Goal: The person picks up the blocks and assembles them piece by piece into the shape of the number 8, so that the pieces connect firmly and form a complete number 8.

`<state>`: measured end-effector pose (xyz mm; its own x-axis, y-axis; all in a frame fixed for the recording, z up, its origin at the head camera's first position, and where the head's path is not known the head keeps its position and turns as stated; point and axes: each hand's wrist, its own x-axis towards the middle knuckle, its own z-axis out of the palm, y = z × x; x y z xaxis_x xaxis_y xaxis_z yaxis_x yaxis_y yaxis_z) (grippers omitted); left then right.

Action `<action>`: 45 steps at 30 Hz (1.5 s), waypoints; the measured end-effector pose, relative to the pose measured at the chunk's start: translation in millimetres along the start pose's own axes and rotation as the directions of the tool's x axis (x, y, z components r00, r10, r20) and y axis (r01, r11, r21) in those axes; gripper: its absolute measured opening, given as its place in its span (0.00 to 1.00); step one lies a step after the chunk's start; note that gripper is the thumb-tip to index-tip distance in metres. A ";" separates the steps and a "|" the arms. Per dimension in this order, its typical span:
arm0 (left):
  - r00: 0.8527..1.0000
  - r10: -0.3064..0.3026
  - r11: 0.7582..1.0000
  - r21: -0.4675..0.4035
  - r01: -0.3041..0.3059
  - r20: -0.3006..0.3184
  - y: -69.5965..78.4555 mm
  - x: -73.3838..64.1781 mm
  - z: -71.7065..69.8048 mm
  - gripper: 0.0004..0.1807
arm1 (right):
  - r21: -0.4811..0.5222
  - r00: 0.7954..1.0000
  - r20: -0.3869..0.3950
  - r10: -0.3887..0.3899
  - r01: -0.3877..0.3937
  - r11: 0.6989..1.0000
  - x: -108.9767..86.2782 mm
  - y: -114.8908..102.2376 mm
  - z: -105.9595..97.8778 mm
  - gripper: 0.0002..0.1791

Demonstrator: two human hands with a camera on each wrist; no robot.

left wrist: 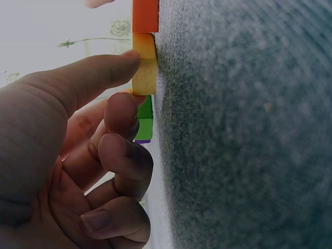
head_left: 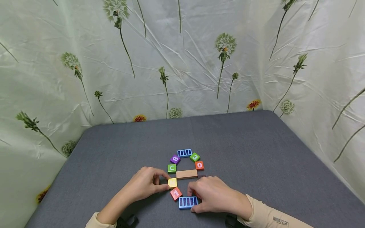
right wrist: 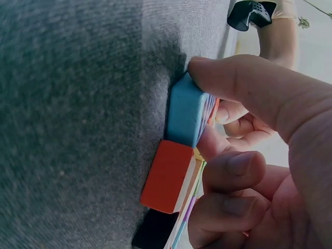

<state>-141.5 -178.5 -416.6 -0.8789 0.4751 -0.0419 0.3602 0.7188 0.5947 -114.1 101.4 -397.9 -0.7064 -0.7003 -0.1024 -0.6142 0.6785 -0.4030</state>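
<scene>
My left hand (head_left: 146, 185) pinches a yellow block (head_left: 172, 183) between thumb and index finger; the left wrist view shows the thumb on its side and the other fingers curled. A blue striped block (head_left: 188, 202) lies at the near end of the block layout. My right hand (head_left: 215, 194) pinches this block, thumb at its near right corner and index finger by its far edge. Between them sits a red block (head_left: 176, 193) marked 1. An orange-red block (right wrist: 167, 176), mostly covered by the right hand in the head view, adjoins the blue block.
A brown plank (head_left: 186, 174) crosses the loop's middle, beside a dark block (head_left: 201, 176). Beyond it lie a green C block (head_left: 171, 168), purple 8 block (head_left: 175, 159), second blue block (head_left: 184, 153), green 3 block (head_left: 195, 157) and red 0 block (head_left: 199, 165). Grey cloth (head_left: 251, 152) covers the table.
</scene>
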 end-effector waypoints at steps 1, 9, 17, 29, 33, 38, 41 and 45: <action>1.000 0.001 1.000 -0.001 -0.001 0.001 0.1 0.0 0.0 0.10 | -0.002 1.000 -0.002 0.000 0.000 1.000 -0.2 -0.1 0.0 0.16; 1.000 -0.003 1.000 0.001 0.003 0.004 1.0 0.7 0.1 0.10 | 0.013 1.000 0.012 0.011 -0.011 1.000 -0.4 0.1 0.9 0.16; 1.000 -0.003 1.000 0.001 0.003 0.015 1.1 1.0 -0.7 0.10 | 0.075 1.000 0.000 0.017 -0.017 0.997 0.6 -1.4 -0.7 0.17; 1.000 0.002 1.000 0.017 -0.002 0.008 0.5 1.1 -0.9 0.12 | 0.051 1.000 -0.013 -0.002 0.003 0.999 0.8 -3.2 0.9 0.17; 1.000 0.011 1.000 0.017 -0.011 0.002 0.9 0.7 -2.4 0.13 | 0.059 1.000 -0.006 0.004 -0.004 0.998 -0.4 -2.8 0.4 0.17; 1.000 0.012 1.000 0.025 -0.012 -0.027 4.9 0.1 -5.6 0.10 | 0.062 1.000 -0.001 0.027 -0.027 0.998 -2.2 -1.6 -1.1 0.17; 0.999 0.019 0.999 0.037 -0.017 -0.036 9.4 -2.1 -7.1 0.07 | 0.053 1.000 -0.012 0.029 -0.028 0.998 -3.3 -0.6 -1.4 0.17; 0.999 0.029 0.998 0.051 -0.028 -0.024 16.3 -7.8 -6.6 0.08 | 0.043 0.999 -0.022 0.023 -0.022 0.999 -4.4 0.6 -1.9 0.18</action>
<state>-130.9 -173.8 -401.3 -0.8755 0.4832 -0.0054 0.3998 0.7304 0.5538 -112.0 105.3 -395.9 -0.7284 -0.6791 -0.0914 -0.5824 0.6838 -0.4396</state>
